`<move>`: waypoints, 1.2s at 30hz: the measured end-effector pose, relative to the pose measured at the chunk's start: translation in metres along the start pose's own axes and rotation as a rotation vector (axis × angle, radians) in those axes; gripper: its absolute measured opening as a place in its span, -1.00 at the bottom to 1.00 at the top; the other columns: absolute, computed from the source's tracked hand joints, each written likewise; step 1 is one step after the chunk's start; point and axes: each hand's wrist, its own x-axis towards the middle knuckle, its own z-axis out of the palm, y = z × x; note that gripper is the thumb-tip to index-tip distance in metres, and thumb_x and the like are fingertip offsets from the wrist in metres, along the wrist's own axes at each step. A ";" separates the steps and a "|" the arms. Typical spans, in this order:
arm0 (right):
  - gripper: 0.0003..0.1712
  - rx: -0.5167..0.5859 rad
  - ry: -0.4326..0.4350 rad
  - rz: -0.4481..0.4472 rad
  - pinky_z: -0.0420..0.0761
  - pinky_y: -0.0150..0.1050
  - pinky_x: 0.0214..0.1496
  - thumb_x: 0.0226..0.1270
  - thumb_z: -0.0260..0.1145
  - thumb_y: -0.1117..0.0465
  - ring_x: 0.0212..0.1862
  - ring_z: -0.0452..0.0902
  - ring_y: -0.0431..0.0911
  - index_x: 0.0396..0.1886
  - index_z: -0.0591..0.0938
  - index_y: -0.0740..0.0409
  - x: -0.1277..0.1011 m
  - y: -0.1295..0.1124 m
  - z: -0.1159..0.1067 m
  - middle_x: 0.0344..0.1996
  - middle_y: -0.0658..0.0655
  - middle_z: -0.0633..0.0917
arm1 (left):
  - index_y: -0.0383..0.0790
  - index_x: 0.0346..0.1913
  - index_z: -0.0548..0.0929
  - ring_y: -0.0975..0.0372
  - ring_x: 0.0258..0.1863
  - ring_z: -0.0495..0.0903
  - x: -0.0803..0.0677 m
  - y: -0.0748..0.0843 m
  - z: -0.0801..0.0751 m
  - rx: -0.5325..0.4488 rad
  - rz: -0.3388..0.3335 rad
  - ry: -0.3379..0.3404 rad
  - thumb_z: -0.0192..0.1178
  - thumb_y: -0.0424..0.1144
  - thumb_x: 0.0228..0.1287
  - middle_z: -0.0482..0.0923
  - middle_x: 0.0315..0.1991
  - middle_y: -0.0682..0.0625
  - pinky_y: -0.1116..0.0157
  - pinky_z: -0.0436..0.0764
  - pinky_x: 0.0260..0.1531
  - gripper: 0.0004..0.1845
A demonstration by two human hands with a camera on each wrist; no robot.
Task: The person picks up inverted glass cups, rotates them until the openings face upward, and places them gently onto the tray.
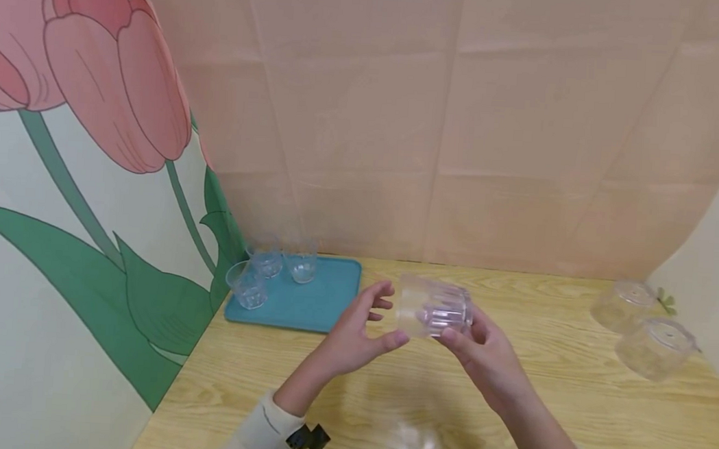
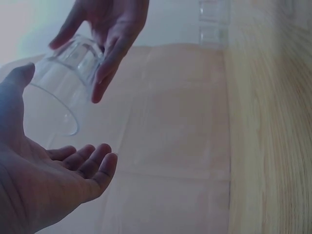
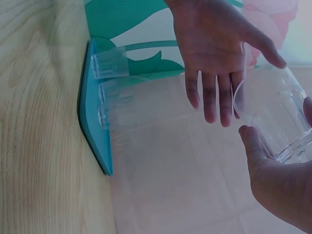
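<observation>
1. The right hand (image 1: pixel 482 345) grips a clear ribbed tumbler (image 1: pixel 433 309) by its base end, fingers and thumb curled round it, and holds it on its side above the worktop (image 1: pixel 422 407).
2. The tumbler's open mouth faces the left hand (image 1: pixel 362 321), and its thick bottom lies against the right hand's fingers.
3. The left hand is released: its fingers are spread and nearly straight, the palm turned toward the tumbler's mouth. The thumb lies at the rim, though I cannot tell whether it touches the glass.
4. In the left wrist view the tumbler (image 2: pixel 63 83) hangs tilted between the two hands, its rim just above the open left palm (image 2: pixel 44 185), with the right hand's fingers (image 2: pixel 112 53) wrapped over its base.
5. In the right wrist view the left hand (image 3: pixel 214 53) hangs fingers-down just beside the tumbler's rim (image 3: pixel 273 117), while the right hand (image 3: pixel 278 180) cups the glass from below.
6. Beyond the left hand and to its left, a teal tray (image 1: pixel 314 304) lies on the worktop against the wall, well apart from both hands.
7. Three small clear glasses (image 1: pixel 266 274) stand upright on the far-left part of the tray.
8. Well off to the right of the right hand, two more clear glasses (image 1: pixel 643 328) stand upside down on the worktop, close together.
</observation>
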 end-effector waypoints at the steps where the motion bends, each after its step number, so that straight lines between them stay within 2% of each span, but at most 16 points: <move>1: -0.28 -0.002 -0.001 0.003 0.50 -0.23 0.33 0.51 0.17 0.41 0.29 0.54 -0.08 0.55 0.12 0.37 0.000 0.000 0.001 0.26 0.12 0.60 | -0.11 0.54 0.20 0.17 0.31 0.44 0.000 0.000 0.000 0.000 0.001 -0.001 0.28 0.30 0.26 0.34 0.42 0.04 0.16 0.52 0.24 -0.05; 10: -0.31 0.018 -0.022 0.019 0.49 -0.27 0.34 0.54 0.14 0.39 0.30 0.53 -0.10 0.54 0.10 0.38 0.001 0.001 0.008 0.28 0.10 0.57 | -0.08 0.57 0.15 0.16 0.30 0.44 -0.001 0.002 0.002 -0.034 -0.021 -0.019 0.28 0.29 0.25 0.32 0.42 0.05 0.15 0.51 0.26 -0.03; 16: -0.34 0.017 -0.050 0.011 0.49 -0.27 0.34 0.55 0.13 0.40 0.30 0.53 -0.10 0.53 0.14 0.38 0.003 0.004 0.011 0.27 0.11 0.58 | -0.15 0.58 0.13 0.17 0.28 0.44 -0.001 0.002 0.002 -0.042 -0.030 -0.025 0.30 0.27 0.24 0.31 0.43 -0.03 0.15 0.52 0.24 0.01; 28: -0.26 -0.031 -0.010 0.059 0.46 -0.31 0.34 0.52 0.19 0.38 0.31 0.52 -0.11 0.54 0.07 0.42 0.002 0.004 0.014 0.27 0.10 0.59 | -0.17 0.58 0.12 0.23 0.19 0.45 -0.001 0.003 0.005 -0.034 -0.043 -0.019 0.32 0.24 0.24 0.44 0.25 0.01 0.23 0.53 0.19 0.01; 36: -0.28 -0.031 -0.006 0.049 0.48 -0.33 0.32 0.52 0.19 0.38 0.27 0.55 -0.12 0.52 0.09 0.44 0.003 0.004 0.017 0.24 0.08 0.62 | -0.17 0.58 0.13 0.21 0.17 0.47 0.000 0.006 0.006 -0.032 -0.076 0.000 0.35 0.24 0.21 0.47 0.24 0.01 0.18 0.53 0.18 0.03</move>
